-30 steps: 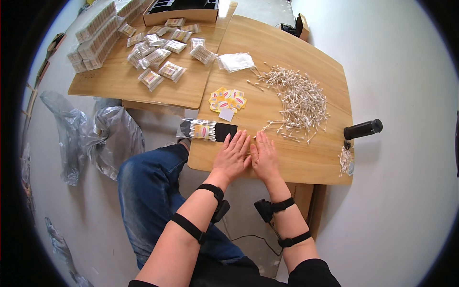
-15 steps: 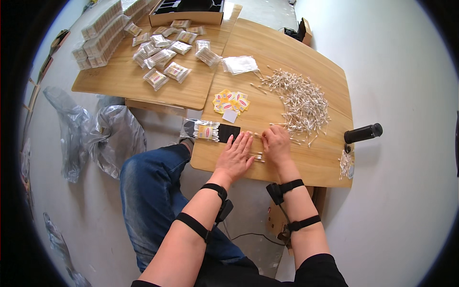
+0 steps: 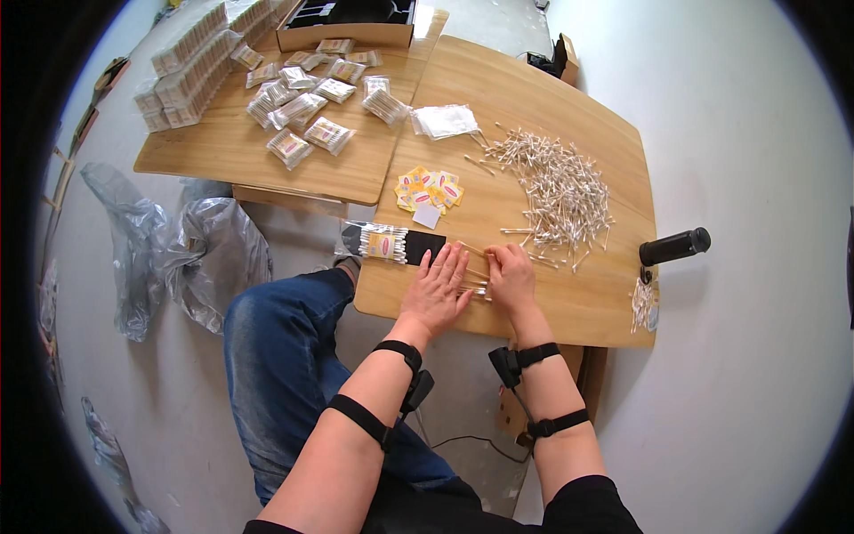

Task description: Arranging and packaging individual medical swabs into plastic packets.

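yellow labels (image 3: 429,188), clear packets (image 3: 307,114), hands (image 3: 474,285) below

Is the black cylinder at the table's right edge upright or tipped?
Tipped: the black cylinder lies on its side on the table, long axis roughly level, one end past the edge.

The left hand (image 3: 438,290) and right hand (image 3: 511,279) largely hide the swabs (image 3: 476,283) beneath.

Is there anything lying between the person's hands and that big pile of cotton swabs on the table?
Nothing visible blocks the way. The left hand and right hand rest on a small bunch of swabs near the table edge. Between them and the big pile of swabs lie only a few stray swabs on bare wood.
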The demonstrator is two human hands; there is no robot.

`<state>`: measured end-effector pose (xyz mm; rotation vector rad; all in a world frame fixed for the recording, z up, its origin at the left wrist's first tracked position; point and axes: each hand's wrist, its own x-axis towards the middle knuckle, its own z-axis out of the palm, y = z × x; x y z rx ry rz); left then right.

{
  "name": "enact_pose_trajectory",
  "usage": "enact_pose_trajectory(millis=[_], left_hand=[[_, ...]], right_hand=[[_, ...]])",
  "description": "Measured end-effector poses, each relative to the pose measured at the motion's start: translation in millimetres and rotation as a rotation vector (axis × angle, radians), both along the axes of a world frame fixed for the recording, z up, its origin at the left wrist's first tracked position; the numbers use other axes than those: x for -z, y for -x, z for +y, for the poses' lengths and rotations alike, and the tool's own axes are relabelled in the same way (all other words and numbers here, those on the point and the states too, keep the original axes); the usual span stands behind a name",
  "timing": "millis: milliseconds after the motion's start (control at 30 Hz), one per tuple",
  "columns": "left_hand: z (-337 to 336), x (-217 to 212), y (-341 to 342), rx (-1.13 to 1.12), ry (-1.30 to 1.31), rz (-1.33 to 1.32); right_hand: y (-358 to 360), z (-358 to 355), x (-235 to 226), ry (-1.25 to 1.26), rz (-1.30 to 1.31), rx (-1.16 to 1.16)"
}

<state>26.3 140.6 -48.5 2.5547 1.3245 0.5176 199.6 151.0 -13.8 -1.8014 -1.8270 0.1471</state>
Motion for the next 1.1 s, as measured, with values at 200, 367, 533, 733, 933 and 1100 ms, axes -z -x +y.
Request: enact_pose_trajectory(millis=[200,367,533,733,933,1100], left_hand=[[-0.6,-0.7,3.0,-0.003,-0.029,-0.026],[-0.5,-1.4,0.8,0.001,0.009,0.009],[-1.1,-4.7,3.9,0.011,0.011,-0.043],[0.1,-3.4,7.0,0.104,0.042,-0.134],[-1.3,-9.1,6.8,0.011,-0.004,-0.126],[-1.6,-8.4,2.8,0.024,0.019,-0.081]], right_hand=[[1.7,-16.5,-6.1,0.028,0.213,-0.038],[-27.8,-20.7,-3.6,-0.110,0.017,-0.070],[-32.6,-34.8,-2.4,0.000,0.026,-0.048],[-7.0,-19.2,4.2,-0.053,0.034,0.017],[-11.1,-11.2,9.6,-0.050,0.201,0.047],[-84.0,-29.9,14.2,-0.048,-0.291,0.211]])
